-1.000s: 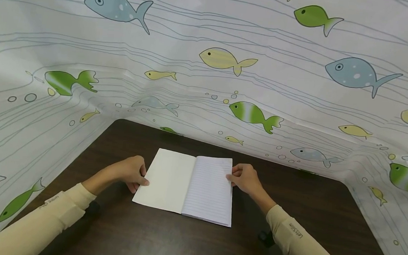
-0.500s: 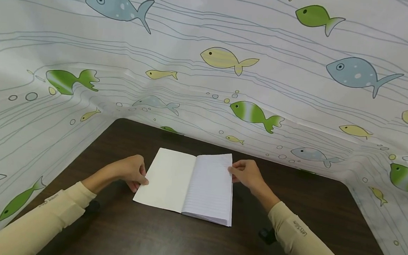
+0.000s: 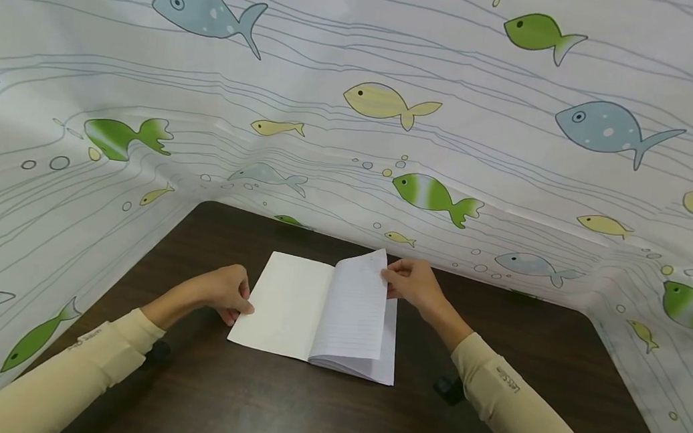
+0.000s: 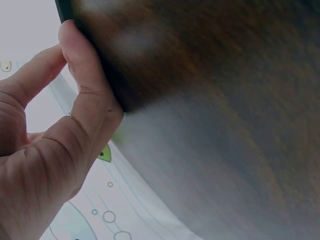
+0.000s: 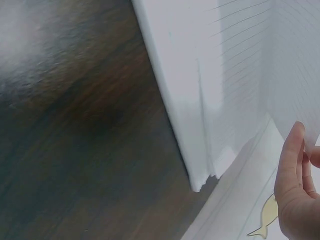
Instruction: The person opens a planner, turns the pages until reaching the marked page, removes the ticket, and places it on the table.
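Observation:
An open notebook lies on the dark wooden table, with a blank left side and ruled paper on the right. At its left edge, the left hand grips the blank side, thumb on top. My right hand pinches the outer edge of a lifted lined page near its top corner. That page curves up from the spine, and more sheets show beneath it. In the right wrist view, the right hand holds the raised paper between thumb and fingers. The left wrist view shows the left hand at a dark edge.
A white sheet with printed fish stands around the back and sides of the brown table. Small black objects sit under both wrists, by the cream sleeves.
My right hand has lifted the lined page off the sheets below and drawn it up and slightly left. The left hand has stayed at the notebook's left edge.

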{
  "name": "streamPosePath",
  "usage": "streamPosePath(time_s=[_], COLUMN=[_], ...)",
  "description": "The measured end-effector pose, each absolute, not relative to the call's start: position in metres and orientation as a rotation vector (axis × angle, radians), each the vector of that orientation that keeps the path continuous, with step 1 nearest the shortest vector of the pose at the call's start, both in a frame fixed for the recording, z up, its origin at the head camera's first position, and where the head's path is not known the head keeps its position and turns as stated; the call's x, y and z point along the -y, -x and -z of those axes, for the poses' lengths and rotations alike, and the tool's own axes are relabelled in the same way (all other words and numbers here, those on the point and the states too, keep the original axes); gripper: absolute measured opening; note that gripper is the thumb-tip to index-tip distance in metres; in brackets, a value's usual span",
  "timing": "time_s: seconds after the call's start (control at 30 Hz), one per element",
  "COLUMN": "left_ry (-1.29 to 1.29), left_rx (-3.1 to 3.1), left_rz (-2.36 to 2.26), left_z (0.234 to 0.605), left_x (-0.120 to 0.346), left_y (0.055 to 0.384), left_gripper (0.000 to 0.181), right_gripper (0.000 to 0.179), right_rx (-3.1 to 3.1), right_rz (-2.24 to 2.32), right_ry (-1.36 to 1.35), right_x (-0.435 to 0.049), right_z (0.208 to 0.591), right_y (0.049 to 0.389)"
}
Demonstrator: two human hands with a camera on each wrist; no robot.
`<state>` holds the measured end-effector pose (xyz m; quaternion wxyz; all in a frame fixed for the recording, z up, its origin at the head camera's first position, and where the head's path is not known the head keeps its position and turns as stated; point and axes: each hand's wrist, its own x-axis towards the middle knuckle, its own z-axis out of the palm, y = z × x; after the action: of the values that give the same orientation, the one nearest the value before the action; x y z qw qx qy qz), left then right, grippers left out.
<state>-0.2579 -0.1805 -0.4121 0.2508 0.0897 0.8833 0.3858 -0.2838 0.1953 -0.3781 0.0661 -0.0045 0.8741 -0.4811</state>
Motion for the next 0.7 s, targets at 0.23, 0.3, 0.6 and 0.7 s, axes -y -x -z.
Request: streamPosePath(time_s=[0.23,0.3,0.6,0.7], left_ry=[-0.233,-0.234,-0.23,-0.231], left_rx=[-2.4,-2.401,-2.401,-2.394], left_rz=[-1.056,-1.055,-1.047,-1.052], left_z=[0.411,0.411,0.41,0.41], left_x=[0.18,0.18,0.18,0.18], left_y=[0.257,0.257,0.257,0.257], left_gripper=[0.022,0.022,0.022,0.021], right_gripper=[0.025,0.025,0.026,0.026], right_rx=[-2.586,-2.569,-2.526,-2.498], right_rz=[1.5,1.523,1.566,1.587], right_ry=[0.051,0.063,0.111,0.123], right_x=[-0.184,-0.181,-0.161,-0.154], right_z=[0.369,0.366,0.357,0.354], right_y=[0.288,0.29,0.294,0.295])
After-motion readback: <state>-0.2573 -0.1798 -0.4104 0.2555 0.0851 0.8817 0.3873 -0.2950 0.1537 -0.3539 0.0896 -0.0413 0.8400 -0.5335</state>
